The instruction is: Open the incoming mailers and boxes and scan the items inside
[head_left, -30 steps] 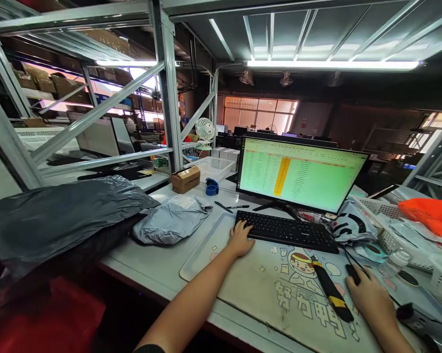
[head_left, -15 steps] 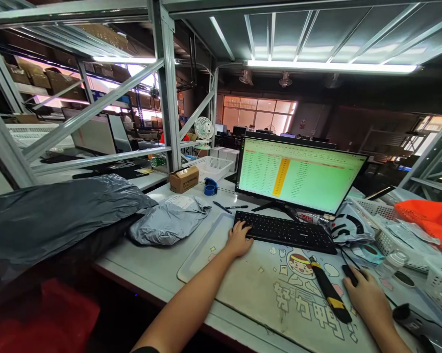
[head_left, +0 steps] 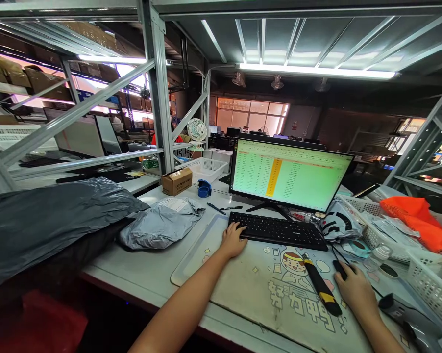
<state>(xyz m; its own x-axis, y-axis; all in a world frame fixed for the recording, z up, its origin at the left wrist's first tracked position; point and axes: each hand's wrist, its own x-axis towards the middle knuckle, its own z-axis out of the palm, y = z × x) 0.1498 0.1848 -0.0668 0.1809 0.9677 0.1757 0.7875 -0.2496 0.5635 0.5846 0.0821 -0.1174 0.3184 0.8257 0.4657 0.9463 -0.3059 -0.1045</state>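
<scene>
With left hand (head_left: 233,243) spread on keyboard (head_left: 280,229), right hand (head_left: 357,293) clasped over mouse (head_left: 340,269), likely light, rigid, best gripped at its sides.

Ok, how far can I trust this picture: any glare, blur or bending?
Head view: tube light blown out white; screen lit but its text too small to read; red item at lower left dim and soft; back of the room dark; edges look stretched, likely wide-angle; keyboard reasonably clear.

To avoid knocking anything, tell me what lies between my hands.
A black-and-yellow tool lies on the printed mat, nearer the right hand, in the head view.
</scene>
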